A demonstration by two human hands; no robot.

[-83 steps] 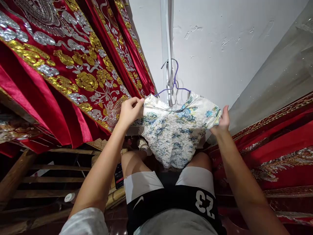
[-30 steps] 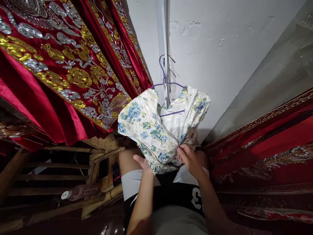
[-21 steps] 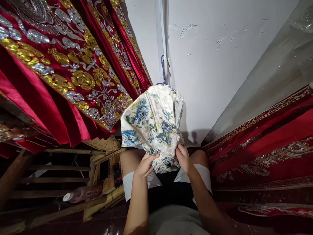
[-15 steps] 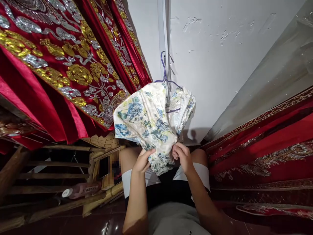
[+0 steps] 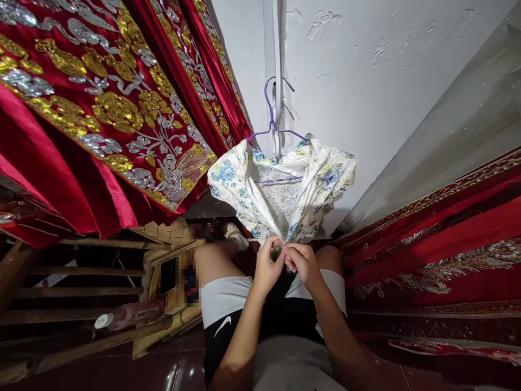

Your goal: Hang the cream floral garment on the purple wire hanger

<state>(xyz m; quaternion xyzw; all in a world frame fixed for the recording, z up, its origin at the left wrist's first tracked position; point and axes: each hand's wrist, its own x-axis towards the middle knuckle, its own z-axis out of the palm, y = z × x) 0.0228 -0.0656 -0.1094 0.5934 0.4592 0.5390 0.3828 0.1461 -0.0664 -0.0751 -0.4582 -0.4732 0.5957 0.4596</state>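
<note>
A white floral shirt [image 5: 232, 176] with blue flowers and short sleeves hangs on a purple wire hanger [image 5: 272, 126] in front of me. Its front falls open in a V, and the two front edges meet low down at my fingers. My left hand [image 5: 269, 267] pinches the left edge near its bottom. Right beside it, my right hand [image 5: 303, 262] has its fingertips closed on the other edge, the hands touching or nearly so. The cloth below is mostly hidden behind my hands.
Red cloth with gold and silver sequins [image 5: 118, 114] hangs at left. More red embroidered fabric [image 5: 439, 250] is on the right. A bamboo frame [image 5: 154, 326] at lower left holds a pink bottle [image 5: 130, 315] and a phone [image 5: 169, 275]. Behind stands a white wall [image 5: 366, 98].
The shirt has turned to face me, its front now spread on the hanger. My left hand has moved right and up, coming together with my right hand at the front edges.
</note>
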